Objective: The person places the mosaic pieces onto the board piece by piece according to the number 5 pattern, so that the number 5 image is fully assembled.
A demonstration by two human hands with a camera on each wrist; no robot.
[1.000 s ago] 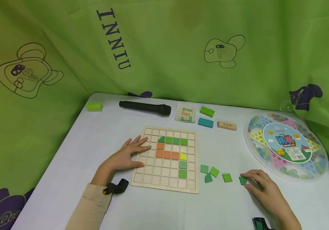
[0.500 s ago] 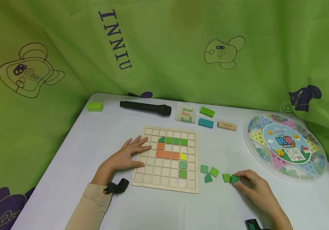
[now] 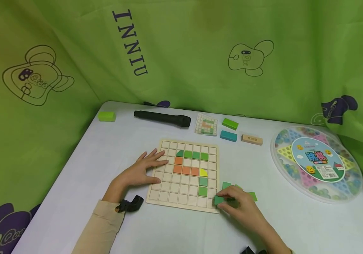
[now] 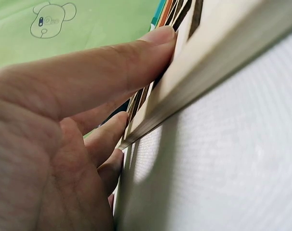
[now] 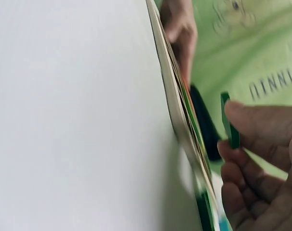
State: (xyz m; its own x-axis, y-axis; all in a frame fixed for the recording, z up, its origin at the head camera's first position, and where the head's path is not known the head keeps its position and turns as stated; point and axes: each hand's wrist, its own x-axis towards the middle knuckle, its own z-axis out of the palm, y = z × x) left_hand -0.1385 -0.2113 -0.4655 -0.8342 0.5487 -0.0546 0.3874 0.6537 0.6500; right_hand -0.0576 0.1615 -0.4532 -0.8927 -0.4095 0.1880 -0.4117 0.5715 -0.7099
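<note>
Green tile, just one, pinched in the right hand near four o'clock on the board! Left hand rests spread at nine o'clock; four orange tiles, one yellow tile inside.

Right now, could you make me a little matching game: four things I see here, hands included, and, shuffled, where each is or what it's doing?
1. Left hand
2. Black microphone
3. Right hand
4. Round game box

A. Pinching a green tile
B. At the far right of the table
C. Near the back edge, left of the pattern card
D. Spread over the left of the wooden board

Pairs: 1-D, 2-C, 3-A, 4-B
</note>
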